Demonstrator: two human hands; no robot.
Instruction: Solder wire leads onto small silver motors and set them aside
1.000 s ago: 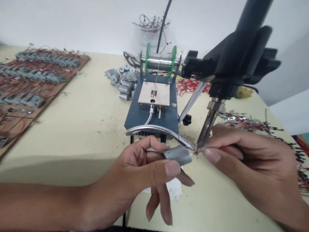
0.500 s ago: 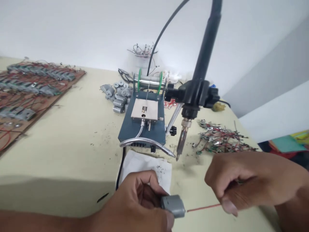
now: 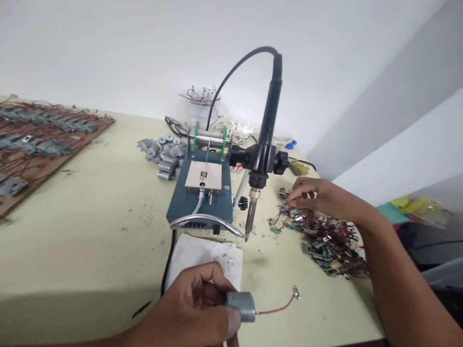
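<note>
Broadly, a pale yellow table [image 3: 90, 226] fills the frame under a plain white wall [image 3: 108, 48], with a brown board [image 3: 47, 149] of wired motors at the upper left, loose motors [image 3: 162, 154] behind a blue solder feeder [image 3: 198, 205] in the middle, a clamped soldering iron [image 3: 265, 130] pointing down beside it, and a sheet of white paper [image 3: 202, 255] in front. Half a second ago the right hand [image 3: 314, 195] pinched the red wire [image 3: 277, 310] at the lower right. It has since let go and moved up to the heap of wired parts [image 3: 325, 238] at the middle right, fingertips down among them; whether it grips one I cannot tell. The left hand [image 3: 191, 313] stays closed around the small motor [image 3: 240, 306] at the bottom centre. That motor is a grey metal can lying sideways, its wire curving free to the right and ending in a small metal tab.
</note>
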